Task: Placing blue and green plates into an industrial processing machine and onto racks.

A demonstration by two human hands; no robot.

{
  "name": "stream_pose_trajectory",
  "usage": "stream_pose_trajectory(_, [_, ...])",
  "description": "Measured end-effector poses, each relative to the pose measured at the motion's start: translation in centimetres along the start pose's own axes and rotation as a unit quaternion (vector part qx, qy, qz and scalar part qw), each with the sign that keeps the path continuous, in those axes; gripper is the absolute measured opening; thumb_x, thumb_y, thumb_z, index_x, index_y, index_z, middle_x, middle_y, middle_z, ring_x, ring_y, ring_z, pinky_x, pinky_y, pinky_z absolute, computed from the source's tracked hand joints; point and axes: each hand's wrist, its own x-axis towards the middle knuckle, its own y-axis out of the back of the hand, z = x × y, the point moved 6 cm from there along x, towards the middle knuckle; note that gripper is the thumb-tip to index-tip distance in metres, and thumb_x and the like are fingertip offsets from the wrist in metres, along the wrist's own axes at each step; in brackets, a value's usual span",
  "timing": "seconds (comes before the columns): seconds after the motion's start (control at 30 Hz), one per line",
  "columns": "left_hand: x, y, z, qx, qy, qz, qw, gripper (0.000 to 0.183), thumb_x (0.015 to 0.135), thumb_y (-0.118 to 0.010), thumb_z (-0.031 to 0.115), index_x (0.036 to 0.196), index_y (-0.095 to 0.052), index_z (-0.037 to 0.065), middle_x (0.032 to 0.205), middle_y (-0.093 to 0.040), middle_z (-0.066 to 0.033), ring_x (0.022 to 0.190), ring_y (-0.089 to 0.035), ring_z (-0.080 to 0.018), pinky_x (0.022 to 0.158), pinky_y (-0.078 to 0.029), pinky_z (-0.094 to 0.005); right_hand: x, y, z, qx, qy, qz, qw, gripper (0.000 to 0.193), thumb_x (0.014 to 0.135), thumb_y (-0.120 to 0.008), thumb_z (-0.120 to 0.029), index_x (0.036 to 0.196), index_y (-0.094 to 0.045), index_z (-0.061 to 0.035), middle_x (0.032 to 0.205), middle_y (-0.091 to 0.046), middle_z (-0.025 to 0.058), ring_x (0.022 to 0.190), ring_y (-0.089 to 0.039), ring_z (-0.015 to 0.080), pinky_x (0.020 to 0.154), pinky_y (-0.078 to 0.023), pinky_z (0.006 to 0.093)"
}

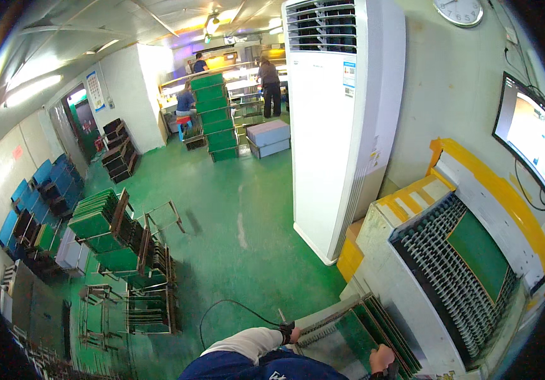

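My left hand (294,335), with a black band and cable at its wrist, is at the left end of a metal rack (318,332) in front of me. Its fingers are too small and hidden to read. Several green boards (383,320) stand upright in the rack, side by side. My right hand (382,359) has its fingers curled over the near edge of a green circuit board (356,332). To the right, another green board (480,253) lies flat on the rollers of a conveyor machine (434,272).
A tall white air conditioner (323,139) stands ahead. At the left are stacked racks of green boards (105,225) and blue bins (25,193). A screen (529,133) hangs at the right. People (269,85) are at far benches, behind a green stack (214,117).
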Motion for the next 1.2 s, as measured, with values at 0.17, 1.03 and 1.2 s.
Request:
stream_pose_trajectory(0.17, [1.8, -1.5, -0.8, -0.162, 0.093, 0.088, 0.979, 0.033, 0.083, -0.055, 0.034, 0.074, -0.063, 0.003, 0.06, -0.053, -0.0145, 0.053, -0.05, -0.0261, 0.054, -0.041, -0.0431, 0.1, 0.3, -0.5, -0.002, 0.01, 0.011, 1.0, 0.023, 0.066, -0.071, -0.022, 0.078, -0.063, -0.0039, 0.077, -0.062, 0.0177, 0.078, -0.061, 0.0359, 0.067, -0.046, 0.0449])
stream_pose_trajectory(1.03, [-0.9, 1.8, -0.4, -0.27, -0.112, 0.453, 0.842, 0.021, 0.072, -0.058, 0.029, 0.071, -0.062, 0.009, 0.066, -0.057, -0.0102, 0.071, -0.06, -0.0286, 0.065, -0.048, -0.0432, -4.6, 17.0, 10.4, 0.304, -0.108, 0.017, 0.946, 0.036, 0.077, -0.062, -0.032, 0.099, -0.062, -0.003, 0.088, -0.065, 0.0128, 0.079, -0.061, 0.0226, 0.07, -0.048, 0.0389])
stream_pose_trajectory(1.2, [-0.5, -1.5, -5.7, -0.17, 0.048, 0.025, 0.984, 0.026, 0.074, -0.059, 0.031, 0.071, -0.065, 0.006, 0.065, -0.06, -0.0124, 0.057, -0.057, -0.0304, 0.051, -0.043, -0.0426, -6.3, 21.4, 6.1, 0.701, -0.087, 0.177, 0.685, 0.031, 0.08, -0.061, -0.003, 0.11, -0.059, -0.0018, 0.102, -0.062, 0.006, 0.088, -0.058, 0.0202, 0.078, -0.048, 0.0349])
